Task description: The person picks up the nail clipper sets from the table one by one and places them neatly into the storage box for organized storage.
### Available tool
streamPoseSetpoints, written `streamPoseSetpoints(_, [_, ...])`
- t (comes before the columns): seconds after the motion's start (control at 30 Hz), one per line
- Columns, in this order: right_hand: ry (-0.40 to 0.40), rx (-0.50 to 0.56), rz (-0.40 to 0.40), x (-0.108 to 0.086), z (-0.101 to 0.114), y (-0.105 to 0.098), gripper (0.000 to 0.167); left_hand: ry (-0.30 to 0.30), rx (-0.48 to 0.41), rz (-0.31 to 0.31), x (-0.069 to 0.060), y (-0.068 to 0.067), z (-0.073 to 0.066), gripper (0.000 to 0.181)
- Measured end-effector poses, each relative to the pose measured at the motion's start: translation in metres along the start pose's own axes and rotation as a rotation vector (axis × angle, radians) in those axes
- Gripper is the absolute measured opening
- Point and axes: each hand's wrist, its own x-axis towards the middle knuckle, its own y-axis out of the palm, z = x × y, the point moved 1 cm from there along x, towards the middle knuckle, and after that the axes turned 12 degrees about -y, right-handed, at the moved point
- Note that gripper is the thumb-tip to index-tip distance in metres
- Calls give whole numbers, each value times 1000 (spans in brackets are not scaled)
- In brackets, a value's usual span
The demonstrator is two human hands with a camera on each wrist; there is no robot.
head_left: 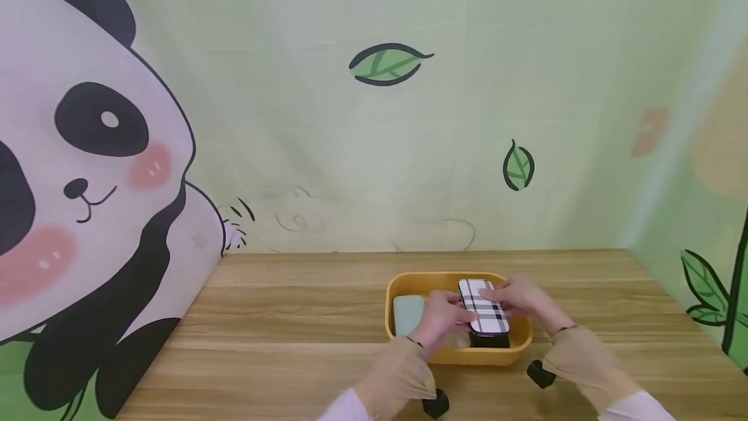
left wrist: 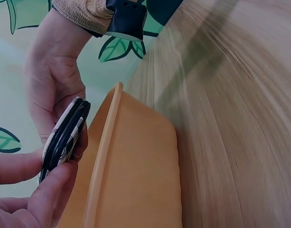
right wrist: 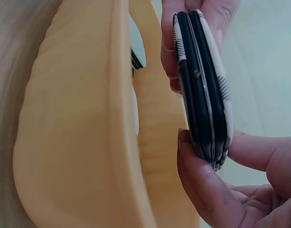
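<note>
A flat, rounded case (head_left: 489,325) with a white-and-black checked cover is held tilted above the yellow bin (head_left: 461,358). My left hand (head_left: 439,318) pinches its near left side between thumb and fingers. On its far right side, my right hand (head_left: 522,293) grips it the same way. The right wrist view shows the case (right wrist: 207,95) edge-on, its two black-rimmed halves closed along a thin seam. Inside the bin lies a pale green flat item (head_left: 408,314) at the left. A black item (head_left: 489,342) shows below the case, with a whitish thing (head_left: 458,340) beside it, partly hidden.
The bin stands on a wood-grain table (head_left: 280,323), towards its right half. Behind the table hangs a green backdrop (head_left: 374,161) with a panda and leaves. Black camera blocks (head_left: 435,403) hang at both wrists, close to the bin's near side.
</note>
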Motion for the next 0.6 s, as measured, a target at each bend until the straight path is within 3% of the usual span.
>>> streamPoseSetpoints(0.4, [-4, -17, -3, 6, 2, 13, 39, -11, 53, 13, -1, -14, 1, 24])
streamPoseSetpoints(0.6, [5, 46, -11, 9, 3, 18, 41, -13, 75, 13, -1, -20, -1, 24])
